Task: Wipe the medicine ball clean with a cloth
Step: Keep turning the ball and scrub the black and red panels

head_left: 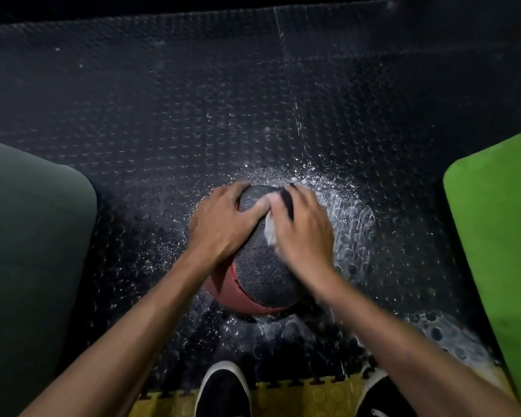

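A medicine ball (262, 272), grey textured with a red panel at its lower left, sits on the black studded floor mat (163, 121). My left hand (223, 224) lies spread over the ball's upper left side, fingers reaching across the top. My right hand (301, 230) is on the ball's upper right, pressing a pale cloth (269, 231) against the surface. Only a small white strip of the cloth shows beside my right palm. The right hand is blurred.
White powder and smeared streaks (352, 218) cover the mat to the right of and below the ball. A dark green mat (33, 236) lies at the left, a bright green mat (497, 236) at the right. My black shoes (223, 392) stand on yellow tiles (283, 395) at the bottom.
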